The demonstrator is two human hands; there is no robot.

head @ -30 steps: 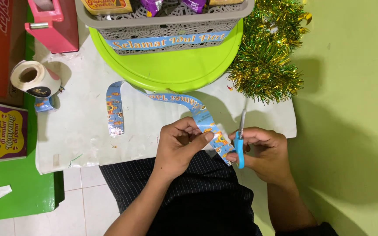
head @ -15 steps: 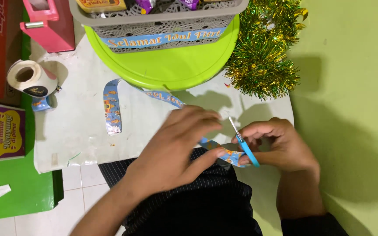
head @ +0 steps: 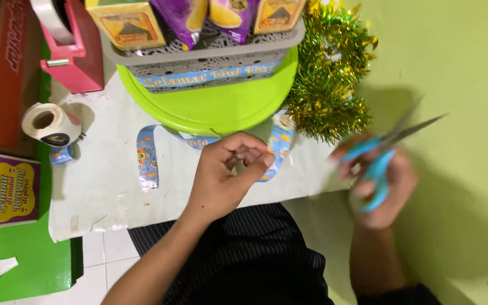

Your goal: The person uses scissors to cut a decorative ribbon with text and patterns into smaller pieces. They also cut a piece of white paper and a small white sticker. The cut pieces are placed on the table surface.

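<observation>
1. The left hand (head: pixel 224 178) is sitting in the middle of the frame, its fingers (head: pixel 253 160) curling shut and pinching the blue patterned paper ribbon (head: pixel 148 158) near the ribbon's right-hand end.
2. That ribbon is lying in a loop on the white bench (head: pixel 103 197), running from left of centre, under the edge of the round lime-green plastic tray (head: pixel 210 107), to the hand.
3. The right hand (head: pixel 382 189) is hovering at centre right, beyond the bench's right edge and over the green wall or floor, blurred; its fingers are gripping the handles of the blue-handled scissors (head: pixel 379 155), whose blades are pointing to the upper right and standing slightly apart.
4. A grey woven plastic basket (head: pixel 210 53) is standing on the tray at top centre.
5. Green-and-gold tinsel (head: pixel 329 85) is crowding the bench's upper right corner, just beside the tray.
6. A roll of round stickers (head: pixel 49 124) and a pink tape dispenser (head: pixel 72 51) are occupying the upper left.
7. Bare bench surface is lying open at lower left of the ribbon, down to the near edge.
</observation>
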